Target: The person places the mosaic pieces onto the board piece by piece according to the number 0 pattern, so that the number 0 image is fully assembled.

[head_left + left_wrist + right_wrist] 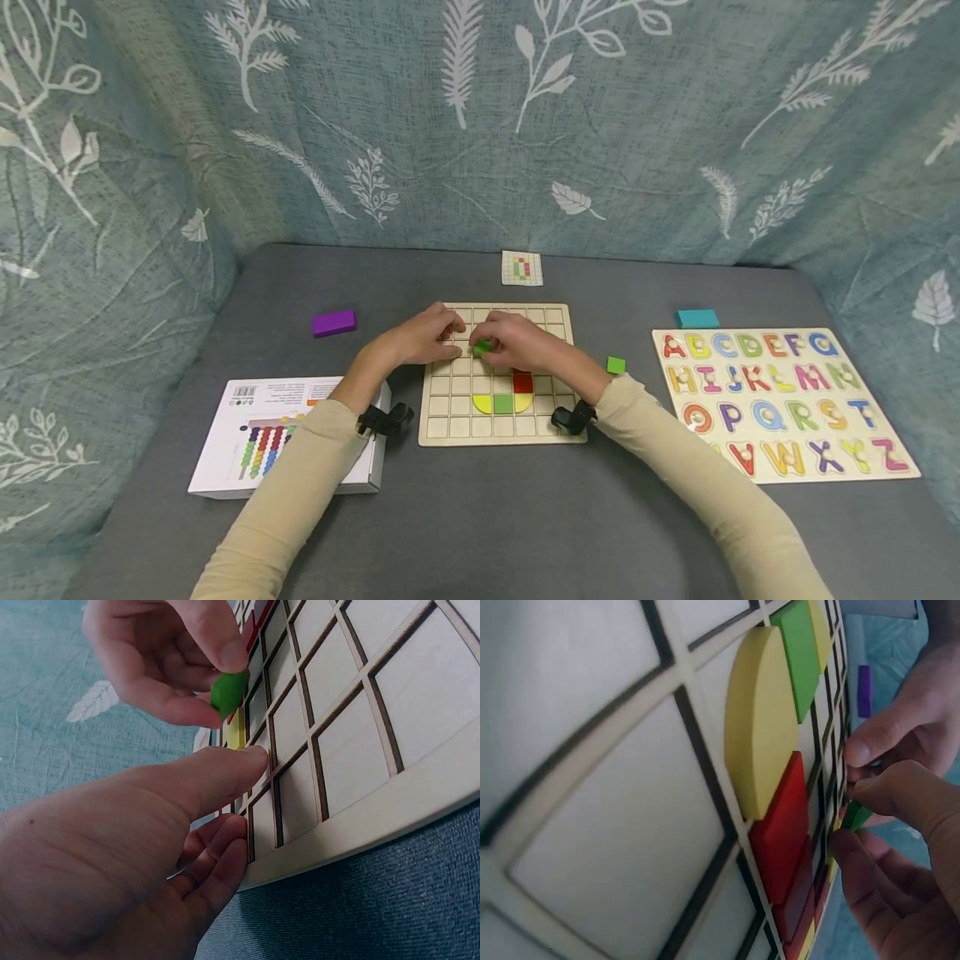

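Observation:
A wooden grid board [450, 427] lies in the middle of the table. Between thumb and fingertips, my right hand [517, 340] pinches a small green block [228, 695] over the board's upper middle cells. My left hand [423, 335] rests at the board's left side, its thumb and fingers spread apart over the cells with nothing between them. Set in the lower rows are a green square [503, 404], a rounded yellow piece [761, 724] and another yellow piece [482, 404]. Red squares [522, 382] rise above the right yellow one; the right hand hides part of that column.
A pattern card [522, 268] lies behind the board. A loose green block [616, 365] sits to its right, near an alphabet puzzle [787, 404] and a teal block [697, 318]. On the left are a purple block [333, 323] and a white box [225, 450].

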Motion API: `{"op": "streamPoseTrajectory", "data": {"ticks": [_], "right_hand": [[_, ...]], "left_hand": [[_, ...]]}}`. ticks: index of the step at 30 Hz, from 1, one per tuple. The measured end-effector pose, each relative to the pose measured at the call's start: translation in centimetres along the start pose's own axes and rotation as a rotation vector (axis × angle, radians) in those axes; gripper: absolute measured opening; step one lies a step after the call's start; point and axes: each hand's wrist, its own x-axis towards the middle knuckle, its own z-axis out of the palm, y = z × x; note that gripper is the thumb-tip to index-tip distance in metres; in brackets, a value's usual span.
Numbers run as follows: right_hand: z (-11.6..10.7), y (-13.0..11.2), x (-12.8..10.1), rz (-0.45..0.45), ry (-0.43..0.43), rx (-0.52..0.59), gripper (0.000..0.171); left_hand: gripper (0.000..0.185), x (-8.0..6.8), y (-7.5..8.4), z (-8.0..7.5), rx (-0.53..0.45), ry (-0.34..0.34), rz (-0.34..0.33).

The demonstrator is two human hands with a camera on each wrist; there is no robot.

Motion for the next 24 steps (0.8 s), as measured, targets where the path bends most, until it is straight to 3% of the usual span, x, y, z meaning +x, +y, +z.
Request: {"op": "streamPoseTrajectory", "data": {"ticks": [24], "right_hand": [[0.81,0.36,0.04,-0.027,0.109,-0.079,0.015]], "left_hand": [[0.038,0.07,-0.18,0.04,0.026,0.011,0.007]]}}
